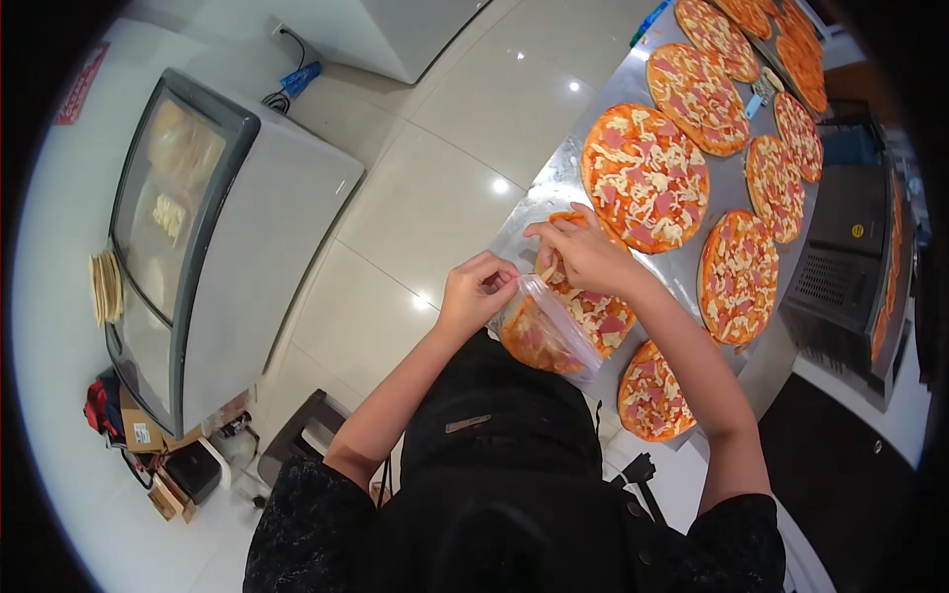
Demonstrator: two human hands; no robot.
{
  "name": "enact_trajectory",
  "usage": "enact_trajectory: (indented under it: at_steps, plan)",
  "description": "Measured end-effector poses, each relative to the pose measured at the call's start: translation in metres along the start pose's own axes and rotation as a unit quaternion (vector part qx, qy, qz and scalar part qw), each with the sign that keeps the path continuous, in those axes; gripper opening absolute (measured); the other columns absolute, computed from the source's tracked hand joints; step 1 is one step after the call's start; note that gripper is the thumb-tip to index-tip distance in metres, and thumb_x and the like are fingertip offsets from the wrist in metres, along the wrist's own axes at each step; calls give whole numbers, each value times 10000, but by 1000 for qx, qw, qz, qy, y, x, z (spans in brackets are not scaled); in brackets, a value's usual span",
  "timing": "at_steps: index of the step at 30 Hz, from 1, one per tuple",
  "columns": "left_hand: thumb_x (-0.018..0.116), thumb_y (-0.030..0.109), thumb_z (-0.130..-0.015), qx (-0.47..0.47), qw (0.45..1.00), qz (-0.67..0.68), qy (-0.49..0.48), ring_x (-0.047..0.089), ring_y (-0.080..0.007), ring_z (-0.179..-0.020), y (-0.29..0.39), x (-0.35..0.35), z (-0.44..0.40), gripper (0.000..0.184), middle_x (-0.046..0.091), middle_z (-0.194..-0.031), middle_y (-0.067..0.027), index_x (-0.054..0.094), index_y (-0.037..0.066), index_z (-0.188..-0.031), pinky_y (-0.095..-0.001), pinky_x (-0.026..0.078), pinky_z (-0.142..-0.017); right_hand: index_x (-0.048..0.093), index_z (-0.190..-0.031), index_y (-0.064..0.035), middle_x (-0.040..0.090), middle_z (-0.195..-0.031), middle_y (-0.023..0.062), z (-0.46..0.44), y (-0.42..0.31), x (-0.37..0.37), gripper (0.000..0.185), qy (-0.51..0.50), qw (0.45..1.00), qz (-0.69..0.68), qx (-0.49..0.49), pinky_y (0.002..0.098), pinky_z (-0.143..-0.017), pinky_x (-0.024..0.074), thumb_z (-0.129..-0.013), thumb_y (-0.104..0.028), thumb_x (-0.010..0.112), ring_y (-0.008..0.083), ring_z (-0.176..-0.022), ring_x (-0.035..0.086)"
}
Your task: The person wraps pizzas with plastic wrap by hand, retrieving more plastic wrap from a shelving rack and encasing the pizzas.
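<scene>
My left hand [478, 295] pinches the edge of a clear plastic bag [565, 331] at the near left side of the metal table. A pizza [605, 318] topped with ham pieces and pale cheese lies partly inside this bag, its lower left portion showing through the plastic. Over the upper part of the same pizza, my right hand [585, 259] has its fingers bent around the crust, close to the bag's opening. The hand and forearm hide part of the pizza.
Several more topped pizzas, such as one [647, 178] just beyond my right hand, lie on the metal table [568, 168]. A black oven-like appliance [840, 257] stands at the right. A glass-topped freezer [267, 217] stands across the tiled floor at the left.
</scene>
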State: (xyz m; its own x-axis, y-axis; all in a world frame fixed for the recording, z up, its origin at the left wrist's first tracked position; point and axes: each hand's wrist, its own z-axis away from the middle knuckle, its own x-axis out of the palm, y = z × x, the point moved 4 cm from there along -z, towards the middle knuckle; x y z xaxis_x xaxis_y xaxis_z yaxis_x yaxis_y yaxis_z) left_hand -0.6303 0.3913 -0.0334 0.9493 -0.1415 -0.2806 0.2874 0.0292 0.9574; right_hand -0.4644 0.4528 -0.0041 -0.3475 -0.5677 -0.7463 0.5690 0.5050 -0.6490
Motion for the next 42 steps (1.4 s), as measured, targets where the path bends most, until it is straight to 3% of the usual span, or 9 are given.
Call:
enact_trajectory:
  at_steps: [4,6,9,13,15,19,27,37,42]
  plan:
    - [667,14,-754,3,999,-2,-37,597,-74,-707,0,8,1,71,604,-786,-23,646,11,-822,-219,500,-647,482,-1141,-116,604,-768,-19,8,6,-1,492,-1,999,-39,26,474,-1022,213,-701,99,439,196,-976,548]
    - [644,-4,-784,-122,969,200,-83,602,-96,-826,-12,16,6,163,612,-897,-44,596,20,-939,-238,501,-750,490,-1115,-115,617,-785,-24,12,5,-2,473,11,1000,-18,18,491,-1018,202,-692,95,454,193,-1014,541]
    - [599,7,-829,-162,931,318,-79,600,-110,-883,-17,15,8,183,606,-960,-52,544,16,-1003,-242,489,-791,517,-1057,-114,620,-787,-33,14,9,0,426,21,1000,-2,6,511,-1014,185,-684,88,479,184,-1037,534]
    - [580,18,-844,-252,915,309,-66,604,-113,-884,-28,17,9,173,602,-983,-54,551,16,-1015,-247,484,-806,564,-940,-115,617,-768,-37,14,7,-2,327,9,1000,-6,0,527,-1014,170,-680,75,507,183,-1048,527]
    - [593,14,-835,-267,914,276,-131,602,-115,-895,-37,20,10,204,595,-1017,-56,562,20,-1037,-250,477,-826,591,-823,-118,618,-821,-35,14,4,0,233,-16,1000,5,9,540,-1013,155,-684,56,521,186,-1082,505]
    - [596,-5,-828,-236,926,259,-141,600,-113,-892,-39,20,12,172,597,-1000,-50,601,14,-998,-258,475,-839,628,-793,-103,604,-866,0,18,-2,6,140,14,999,30,-5,605,-1024,135,-712,-31,539,202,-1111,478]
    - [691,2,-767,-181,954,221,-95,608,-95,-802,-46,18,17,101,606,-852,-27,657,2,-862,-222,495,-751,667,-945,-110,570,-1067,21,24,-12,12,260,-38,994,-35,93,625,-1040,47,-817,-167,447,239,-1267,330]
    - [654,-66,-765,-197,949,229,-96,595,-107,-840,-47,19,17,108,584,-923,-36,636,-14,-857,-228,493,-774,653,-1058,-145,415,-1302,53,34,-18,35,319,-15,992,-56,113,595,-1052,15,-817,-183,446,270,-1351,176]
    - [702,7,-760,-179,951,244,-66,611,-101,-790,-47,20,17,88,584,-886,-35,642,-9,-823,-221,504,-736,660,-1042,-160,406,-1320,45,35,-15,35,309,-14,987,-106,121,575,-1060,10,-814,-182,452,269,-1356,171]
